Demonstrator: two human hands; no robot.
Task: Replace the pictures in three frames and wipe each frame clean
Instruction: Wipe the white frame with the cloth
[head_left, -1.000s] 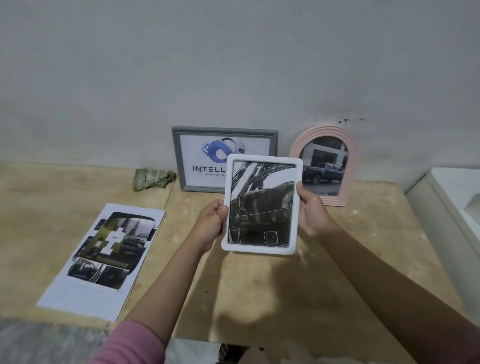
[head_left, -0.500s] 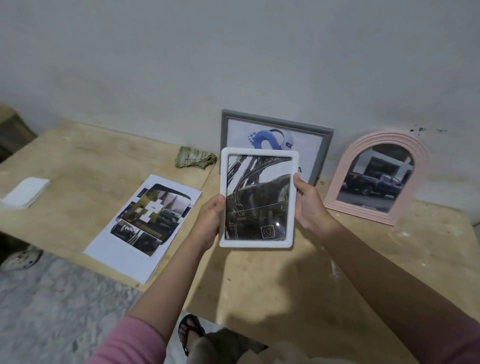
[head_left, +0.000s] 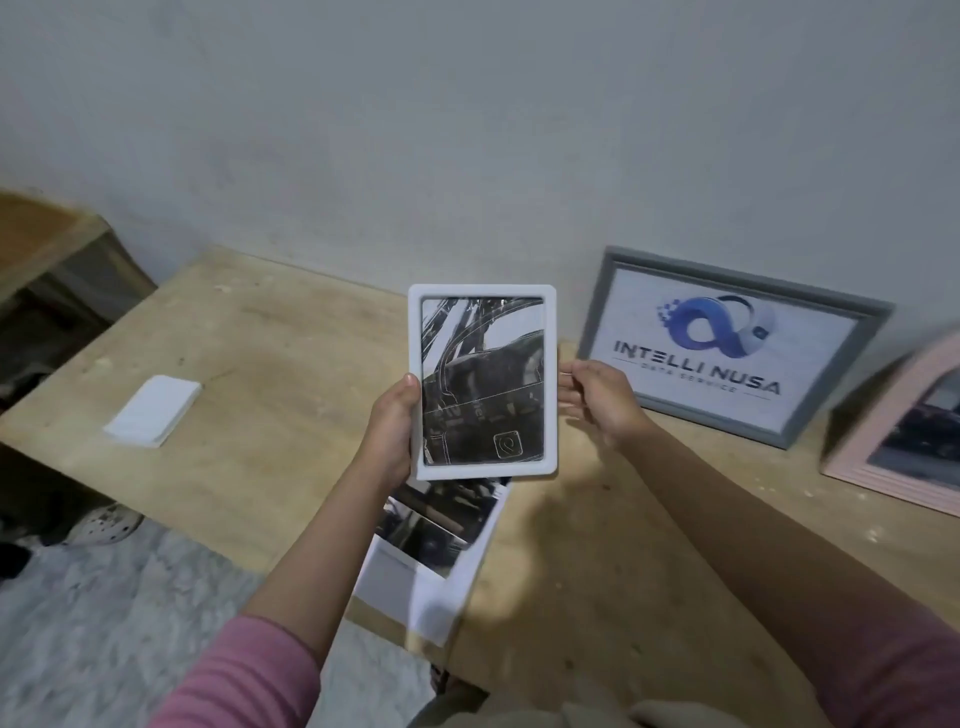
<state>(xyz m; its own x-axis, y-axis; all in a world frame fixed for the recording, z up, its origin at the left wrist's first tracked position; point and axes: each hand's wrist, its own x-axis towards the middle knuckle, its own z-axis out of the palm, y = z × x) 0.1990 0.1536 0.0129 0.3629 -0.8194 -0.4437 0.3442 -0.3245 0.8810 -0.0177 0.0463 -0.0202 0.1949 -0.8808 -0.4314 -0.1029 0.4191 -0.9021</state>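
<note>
1. Gripping is shared: the white frame, at picture centre above the table, is pinched at its left edge by the left hand; the right hand touches its right edge with loosely curled fingers.
2. A slip is judged possible, since only the edges are held and the right hand's hold looks light; the printed sheet below could be struck.
3. Its glazed face is turned toward the camera, its long axis running top to bottom.

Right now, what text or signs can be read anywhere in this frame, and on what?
"INTELLI NUSA": on the picture in the grey rectangular frame leaning on the wall.
"DATA SERVICE": small line beneath it, barely legible.
Square logo, no words: on the black-and-white picture in the white frame.
</note>
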